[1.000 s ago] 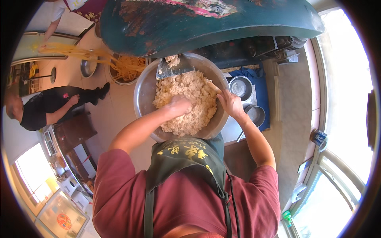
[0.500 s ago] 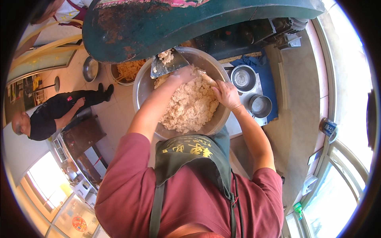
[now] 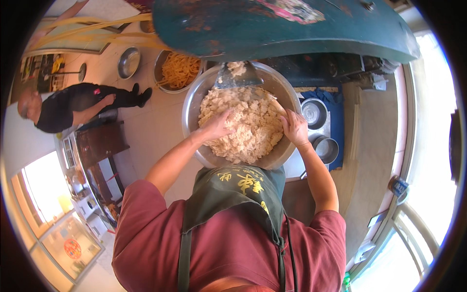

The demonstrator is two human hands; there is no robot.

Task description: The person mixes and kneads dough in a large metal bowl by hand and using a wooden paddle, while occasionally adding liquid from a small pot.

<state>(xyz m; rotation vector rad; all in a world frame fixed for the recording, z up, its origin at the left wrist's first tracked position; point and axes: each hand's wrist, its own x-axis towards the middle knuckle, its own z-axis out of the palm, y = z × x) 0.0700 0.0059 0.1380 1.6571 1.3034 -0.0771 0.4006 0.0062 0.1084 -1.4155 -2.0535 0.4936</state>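
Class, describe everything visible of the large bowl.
The bowl is wide and round, silvery, with shiny walls that look like metal. It sits open side up just beyond the apron. Crumbly pale dough fills its middle, and the left hand lies on that dough. A dark plate overlaps its far side in view. The right hand is at the right rim; its grip is unclear.

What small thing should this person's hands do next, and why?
I'd suggest the left hand press and gather the lumpy mixture together: it looks loose and uneven, and that hand is touching it, while the right hand is at the right side of the metal bowl.
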